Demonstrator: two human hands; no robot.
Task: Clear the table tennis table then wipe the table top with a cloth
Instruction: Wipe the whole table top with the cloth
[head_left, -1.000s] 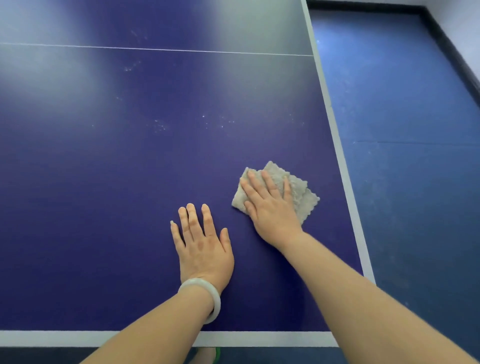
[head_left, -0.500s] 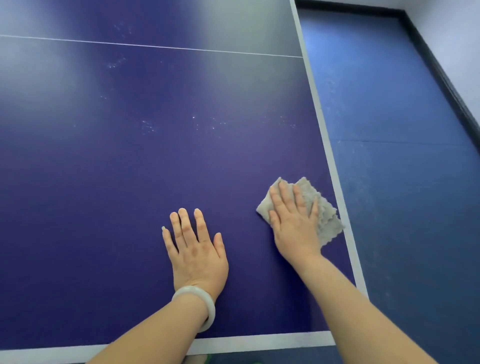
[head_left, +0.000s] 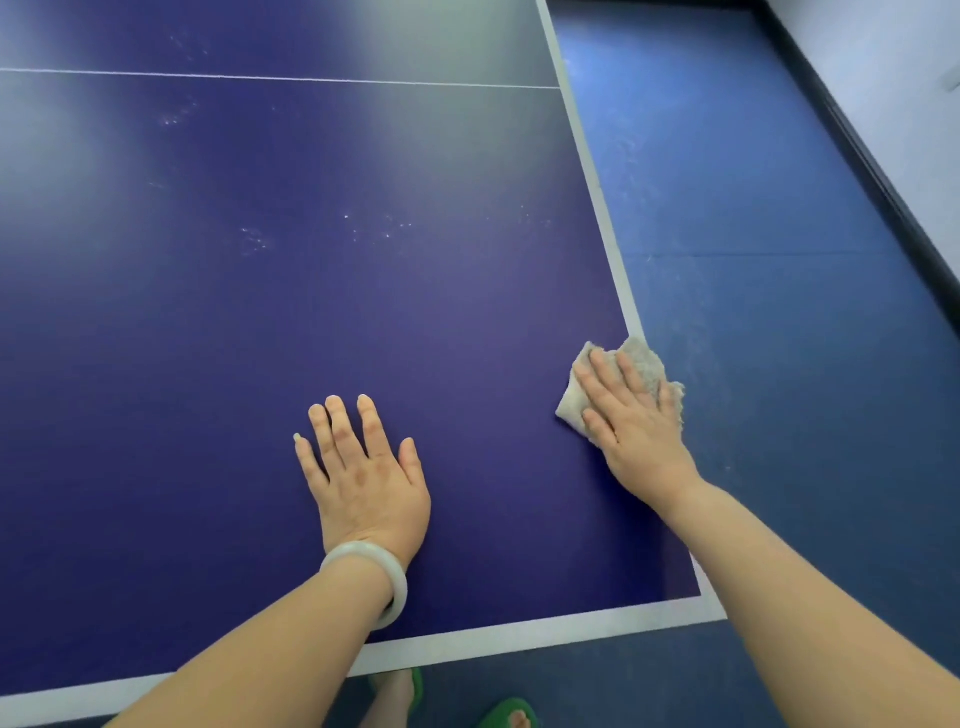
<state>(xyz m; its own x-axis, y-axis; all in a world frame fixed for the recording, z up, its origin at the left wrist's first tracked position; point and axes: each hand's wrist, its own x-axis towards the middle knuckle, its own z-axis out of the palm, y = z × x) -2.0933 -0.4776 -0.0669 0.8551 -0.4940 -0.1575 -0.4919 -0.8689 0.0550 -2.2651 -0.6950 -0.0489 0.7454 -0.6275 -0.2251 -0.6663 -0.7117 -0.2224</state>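
Observation:
The blue table tennis table (head_left: 363, 291) fills most of the head view, with white lines along its right and near edges. A crumpled grey cloth (head_left: 641, 366) lies at the table's right edge, partly over the white side line. My right hand (head_left: 631, 431) presses flat on the cloth, fingers spread over it. My left hand (head_left: 363, 473) rests flat on the bare table top to the left, fingers apart, holding nothing, with a pale bangle on the wrist. Small white specks (head_left: 384, 228) dot the surface farther away.
Blue floor (head_left: 779, 312) runs along the right of the table, bounded by a dark skirting and a pale wall (head_left: 893, 104). A thin white centre line (head_left: 260, 78) crosses the table at the far side. My feet in green sandals (head_left: 506, 714) show below the near edge.
My right hand has slid the cloth rightwards and nearer, from the table's inner area to its right edge. The left hand has stayed flat in about the same place.

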